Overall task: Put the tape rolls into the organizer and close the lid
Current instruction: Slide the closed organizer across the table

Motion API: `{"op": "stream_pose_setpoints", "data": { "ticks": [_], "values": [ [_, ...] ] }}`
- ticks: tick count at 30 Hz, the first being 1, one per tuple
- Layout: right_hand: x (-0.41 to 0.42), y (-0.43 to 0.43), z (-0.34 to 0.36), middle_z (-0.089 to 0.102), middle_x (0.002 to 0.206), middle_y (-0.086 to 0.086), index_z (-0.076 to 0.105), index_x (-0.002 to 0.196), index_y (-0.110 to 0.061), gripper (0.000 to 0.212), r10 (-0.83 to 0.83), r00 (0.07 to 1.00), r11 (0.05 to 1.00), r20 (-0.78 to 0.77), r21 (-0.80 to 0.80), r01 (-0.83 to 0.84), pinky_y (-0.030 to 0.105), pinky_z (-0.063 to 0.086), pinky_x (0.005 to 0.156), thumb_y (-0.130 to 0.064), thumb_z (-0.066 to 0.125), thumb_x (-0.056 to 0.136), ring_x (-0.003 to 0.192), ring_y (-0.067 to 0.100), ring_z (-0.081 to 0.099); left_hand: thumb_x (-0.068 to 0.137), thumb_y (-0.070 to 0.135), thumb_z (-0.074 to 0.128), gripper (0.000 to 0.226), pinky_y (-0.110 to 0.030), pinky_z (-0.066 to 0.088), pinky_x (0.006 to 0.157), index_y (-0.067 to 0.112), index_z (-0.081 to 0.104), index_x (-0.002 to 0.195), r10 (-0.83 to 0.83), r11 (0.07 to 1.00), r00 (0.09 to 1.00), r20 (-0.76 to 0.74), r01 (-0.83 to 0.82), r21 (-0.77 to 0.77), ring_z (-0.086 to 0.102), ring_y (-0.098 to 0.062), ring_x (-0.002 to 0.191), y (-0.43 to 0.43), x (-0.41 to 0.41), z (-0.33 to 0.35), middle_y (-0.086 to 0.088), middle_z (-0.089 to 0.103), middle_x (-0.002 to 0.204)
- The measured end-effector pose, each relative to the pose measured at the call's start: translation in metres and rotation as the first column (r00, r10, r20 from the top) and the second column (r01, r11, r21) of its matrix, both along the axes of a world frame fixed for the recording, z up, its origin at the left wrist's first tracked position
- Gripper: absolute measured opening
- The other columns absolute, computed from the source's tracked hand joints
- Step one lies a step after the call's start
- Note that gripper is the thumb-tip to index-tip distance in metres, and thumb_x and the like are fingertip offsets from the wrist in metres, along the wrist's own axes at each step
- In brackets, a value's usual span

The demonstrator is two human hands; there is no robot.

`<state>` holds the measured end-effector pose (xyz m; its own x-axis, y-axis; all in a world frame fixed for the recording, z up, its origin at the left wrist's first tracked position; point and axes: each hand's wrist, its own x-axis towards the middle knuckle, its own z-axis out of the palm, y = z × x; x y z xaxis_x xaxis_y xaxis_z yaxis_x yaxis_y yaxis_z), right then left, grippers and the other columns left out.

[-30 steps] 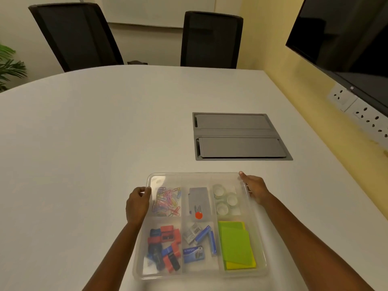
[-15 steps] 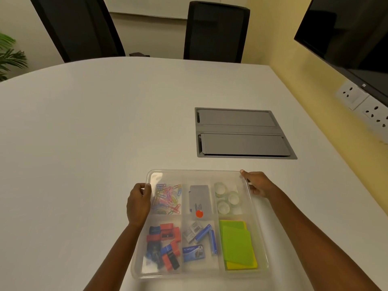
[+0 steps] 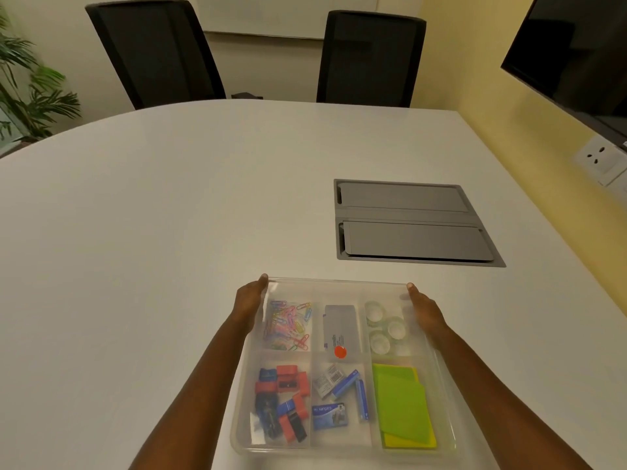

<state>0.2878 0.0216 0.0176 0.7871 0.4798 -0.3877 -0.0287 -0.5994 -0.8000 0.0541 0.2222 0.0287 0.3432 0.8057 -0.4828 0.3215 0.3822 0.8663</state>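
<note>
Left hand (image 3: 249, 301) has slid to the upper-left corner of the clear plastic organizer (image 3: 339, 281). Right hand (image 3: 425, 310) touches the opposite side; both hands' fingers (image 3: 260, 283) lie straight, together.

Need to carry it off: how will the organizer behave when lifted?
Thin clear plastic: the organizer is probably light, slightly flexible. Loose tape rolls and clips would likely slide if tilted. Smooth table probably lets it slip when pushed.
</note>
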Motion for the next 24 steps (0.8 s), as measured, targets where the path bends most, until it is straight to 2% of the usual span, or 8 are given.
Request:
{"op": "stream_pose_setpoints", "data": {
  "ticks": [2, 5, 8, 12, 17, 21, 23, 24],
  "values": [
    [-0.001, 0.000, -0.002, 0.054, 0.097, 0.013, 0.062, 0.112, -0.001, 0.053, -0.012, 1.000, 1.000, 0.011, 0.008, 0.012, 0.038, 0.039, 0.085, -0.042, 0.031, 0.099, 0.090, 0.027, 0.049, 0.095, 0.035, 0.042, 0.048, -0.045, 0.039, 0.102, -0.003, 0.052, 0.122, -0.022, 1.000, 1.000, -0.012, 0.022, -0.006, 0.049, -0.040, 0.119, 0.002, 0.001, -0.003, -0.023, 0.053, 0.130],
    [0.000, -0.001, -0.005, 0.057, 0.100, 0.012, 0.063, 0.111, -0.002, 0.053, -0.023, 0.999, 1.000, 0.041, 0.009, 0.023, 0.044, 0.044, 0.095, -0.042, 0.031, 0.099, 0.091, 0.027, 0.051, 0.096, 0.034, 0.040, 0.048, -0.046, 0.039, 0.103, -0.004, 0.050, 0.123, -0.034, 0.999, 0.999, 0.000, 0.034, -0.005, 0.049, -0.040, 0.119, 0.004, 0.001, -0.008, -0.025, 0.053, 0.131],
    [0.001, -0.001, -0.009, 0.062, 0.115, 0.018, 0.064, 0.110, -0.004, 0.051, -0.043, 0.997, 0.999, 0.065, 0.012, 0.042, 0.044, 0.042, 0.100, -0.042, 0.032, 0.099, 0.095, 0.027, 0.052, 0.096, 0.033, 0.038, 0.047, -0.043, 0.040, 0.099, -0.005, 0.051, 0.121, -0.053, 0.999, 0.998, -0.015, 0.053, 0.003, 0.052, -0.037, 0.112, 0.006, 0.003, -0.012, -0.026, 0.054, 0.129],
    [0.001, 0.000, -0.011, 0.062, 0.122, 0.019, 0.065, 0.109, -0.006, 0.049, -0.060, 0.996, 0.998, 0.062, 0.020, 0.059, 0.045, 0.041, 0.100, -0.042, 0.033, 0.098, 0.100, 0.032, 0.054, 0.098, 0.031, 0.036, 0.046, -0.039, 0.040, 0.089, -0.006, 0.052, 0.119, -0.076, 0.997, 0.996, -0.036, 0.077, 0.010, 0.051, -0.034, 0.102, 0.009, 0.006, -0.013, -0.026, 0.054, 0.126],
    [0.000, -0.001, -0.011, 0.063, 0.120, 0.019, 0.066, 0.107, -0.006, 0.049, -0.063, 0.995, 0.998, 0.074, 0.025, 0.062, 0.046, 0.042, 0.100, -0.041, 0.034, 0.099, 0.104, 0.035, 0.056, 0.098, 0.032, 0.034, 0.047, -0.040, 0.041, 0.088, -0.006, 0.052, 0.118, -0.087, 0.996, 0.996, -0.034, 0.087, 0.009, 0.051, -0.032, 0.100, 0.010, 0.007, -0.017, -0.022, 0.056, 0.119],
    [-0.005, 0.000, -0.007, 0.064, 0.117, 0.023, 0.065, 0.107, -0.001, 0.049, -0.045, 0.979, 0.997, 0.201, -0.049, 0.056, 0.044, 0.042, 0.097, -0.037, 0.033, 0.100, 0.108, 0.039, 0.056, 0.097, 0.026, 0.037, 0.035, -0.034, 0.038, 0.079, -0.003, 0.057, 0.103, -0.013, 0.988, 0.999, -0.032, 0.018, 0.155, 0.052, -0.030, 0.093, 0.001, 0.008, -0.017, -0.014, 0.056, 0.099],
    [-0.010, 0.000, -0.003, 0.064, 0.112, 0.026, 0.061, 0.105, 0.004, 0.047, -0.036, 0.949, 0.993, 0.312, -0.099, 0.071, 0.044, 0.045, 0.092, -0.033, 0.033, 0.101, 0.104, 0.042, 0.057, 0.096, 0.024, 0.040, 0.028, -0.036, 0.041, 0.082, 0.000, 0.055, 0.100, 0.020, 0.957, 0.995, -0.096, 0.009, 0.289, 0.055, -0.035, 0.100, -0.004, 0.007, -0.015, -0.019, 0.058, 0.101],
    [-0.014, 0.000, -0.001, 0.064, 0.110, 0.027, 0.059, 0.106, 0.005, 0.044, -0.028, 0.928, 0.991, 0.372, -0.115, 0.076, 0.045, 0.047, 0.088, -0.030, 0.033, 0.101, 0.102, 0.042, 0.058, 0.096, 0.023, 0.041, 0.028, -0.038, 0.043, 0.087, 0.000, 0.052, 0.108, 0.029, 0.936, 0.988, -0.151, 0.026, 0.352, 0.055, -0.036, 0.107, -0.007, 0.006, -0.014, -0.022, 0.059, 0.110]
  ]
}}
